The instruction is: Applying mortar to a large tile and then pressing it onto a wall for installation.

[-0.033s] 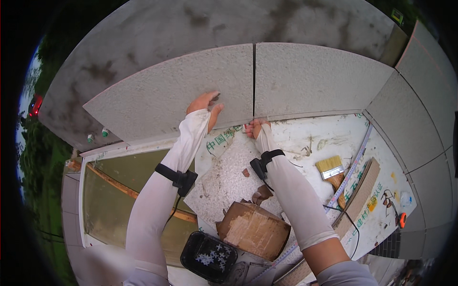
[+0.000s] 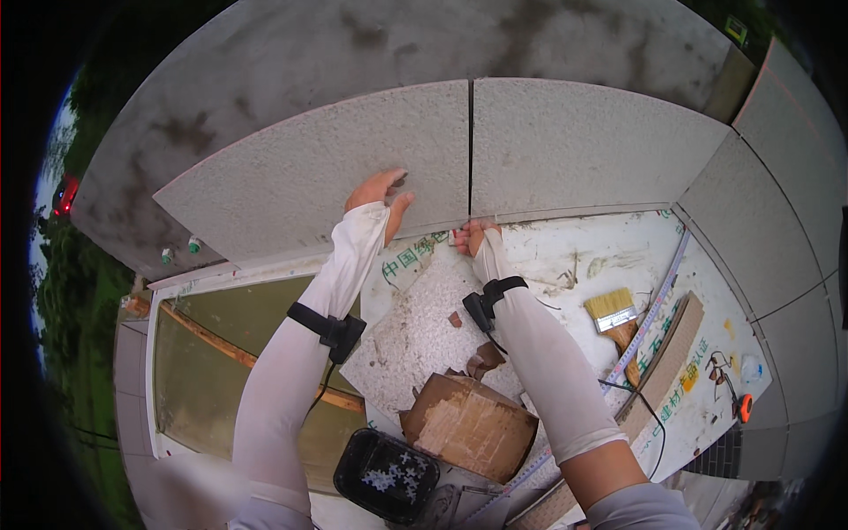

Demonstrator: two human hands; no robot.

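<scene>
Two large grey textured wall tiles stand side by side, the left tile [image 2: 318, 177] and the right tile [image 2: 583, 146], with a narrow dark joint between them. My left hand [image 2: 380, 196] rests against the face of the left tile, thumb apart from the fingers. At the foot of the joint, my right hand [image 2: 474, 237] has its fingers drawn together low against the tiles. A small pale and reddish bit shows at those fingertips, too small to name. Below lies a white printed board [image 2: 609, 252]. Both forearms wear white sleeves with black straps.
A brush [image 2: 611, 314], a tape measure blade [image 2: 658, 305] and a cardboard strip [image 2: 658, 362] lie to the right. Nearer are a torn cardboard box [image 2: 473, 428] and a black tub [image 2: 387, 477] of small white crosses. Wooden strip [image 2: 221, 340] at left; grey wall [image 2: 424, 40] behind.
</scene>
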